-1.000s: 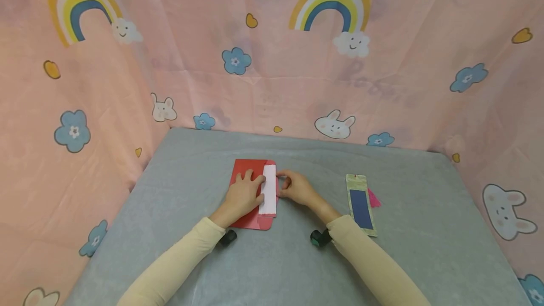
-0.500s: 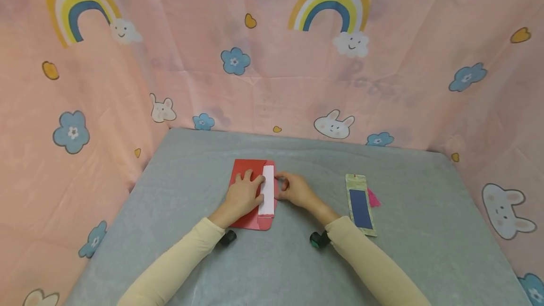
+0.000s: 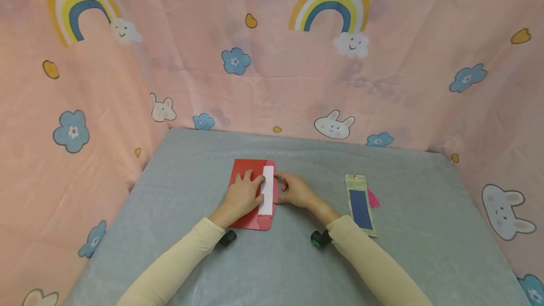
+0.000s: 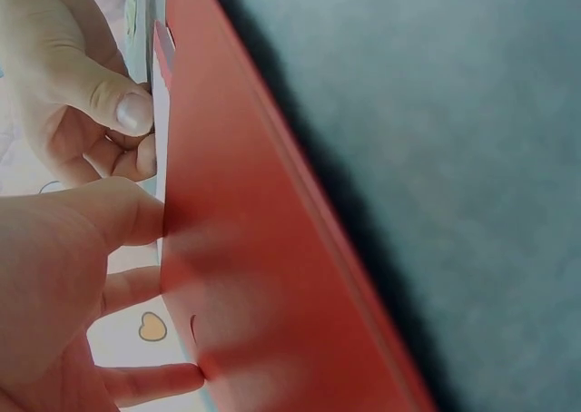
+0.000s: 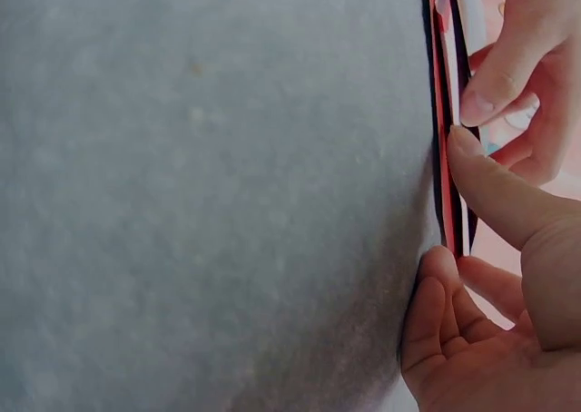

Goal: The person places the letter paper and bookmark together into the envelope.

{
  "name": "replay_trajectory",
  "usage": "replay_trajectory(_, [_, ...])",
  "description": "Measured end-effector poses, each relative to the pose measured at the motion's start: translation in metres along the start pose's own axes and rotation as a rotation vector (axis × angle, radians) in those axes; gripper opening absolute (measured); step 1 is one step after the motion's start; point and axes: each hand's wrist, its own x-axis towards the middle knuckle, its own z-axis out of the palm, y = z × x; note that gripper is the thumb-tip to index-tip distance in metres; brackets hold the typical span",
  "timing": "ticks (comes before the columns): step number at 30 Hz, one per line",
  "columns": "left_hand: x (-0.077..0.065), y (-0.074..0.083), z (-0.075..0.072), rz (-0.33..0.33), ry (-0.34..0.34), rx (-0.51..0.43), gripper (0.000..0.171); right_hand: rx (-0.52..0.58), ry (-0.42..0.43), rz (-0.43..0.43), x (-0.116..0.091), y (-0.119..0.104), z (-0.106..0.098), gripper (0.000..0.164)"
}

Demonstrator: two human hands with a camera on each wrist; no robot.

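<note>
At left, the red envelope (image 3: 252,163) lies on the grey table (image 3: 425,211), the left hand (image 3: 243,195) resting on it with fingers spread apart, gripping nothing. Just beside that hand's fingertips, the white card (image 3: 267,190) shows as a long narrow strip along the envelope's right side, over the paler flap (image 3: 265,224). By the look of it, the inserting is well along: most of the card seems to be inside, though how deep it reaches is hidden. The strip remains outside, and the flap is unfolded, so closing looks not yet done. At the right edge, the right hand (image 3: 297,190) has thumb and forefinger apart along the card's outer edge, apparently pressing rather than clamping, its other fingers bent. Further right, well apart from the envelope, lie the green bookmark (image 3: 360,207), beside the right sleeve (image 3: 365,259), and its pink tassel (image 3: 373,198); neither hand touches them.
</note>
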Motion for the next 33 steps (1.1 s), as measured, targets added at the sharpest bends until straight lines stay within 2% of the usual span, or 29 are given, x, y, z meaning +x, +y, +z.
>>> replay_trajectory(10, [0.001,0.000,0.001,-0.005,-0.004,0.009,0.049,-0.057,0.016,0.033,0.000,-0.005,0.004,0.078])
replay_trajectory(33, [0.000,-0.001,0.001,0.003,0.002,-0.003,0.049,-0.141,0.011,0.040,0.000,-0.013,0.006,0.081])
